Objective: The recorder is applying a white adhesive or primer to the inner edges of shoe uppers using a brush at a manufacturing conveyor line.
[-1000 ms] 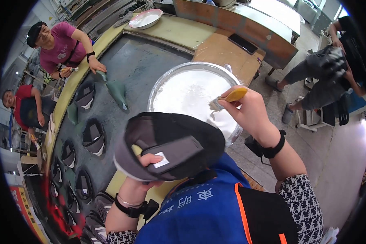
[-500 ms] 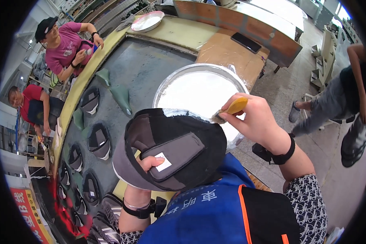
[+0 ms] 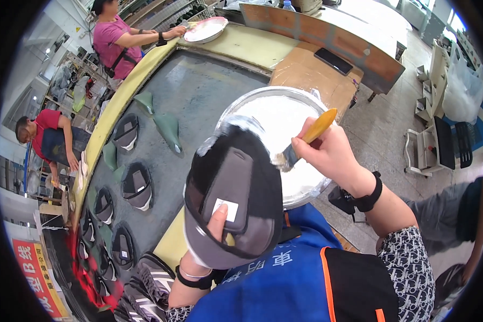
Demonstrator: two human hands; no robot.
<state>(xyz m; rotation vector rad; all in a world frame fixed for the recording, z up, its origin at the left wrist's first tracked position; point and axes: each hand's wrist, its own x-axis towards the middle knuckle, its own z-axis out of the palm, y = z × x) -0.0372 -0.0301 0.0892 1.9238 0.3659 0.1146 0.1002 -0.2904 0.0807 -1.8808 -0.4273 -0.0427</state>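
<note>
shoe upper (image 3: 236, 198) on left hand (image 3: 217, 225), brush (image 3: 306, 140) in right hand (image 3: 333, 155)

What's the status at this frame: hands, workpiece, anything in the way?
Left hand grips black-and-grey shoe upper piece. Right hand grips yellow-handled brush, bristles at piece's edge, over round metal basin of white glue. Nothing blocking.

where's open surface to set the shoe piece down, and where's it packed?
Free: the grey belt stretch between the green pieces and the white glue basin, and the brown board left of the black phone. Crowded: the belt's left edge, lined with black shoe uppers. The left hand holds the shoe piece; the right hand holds the brush.
</note>
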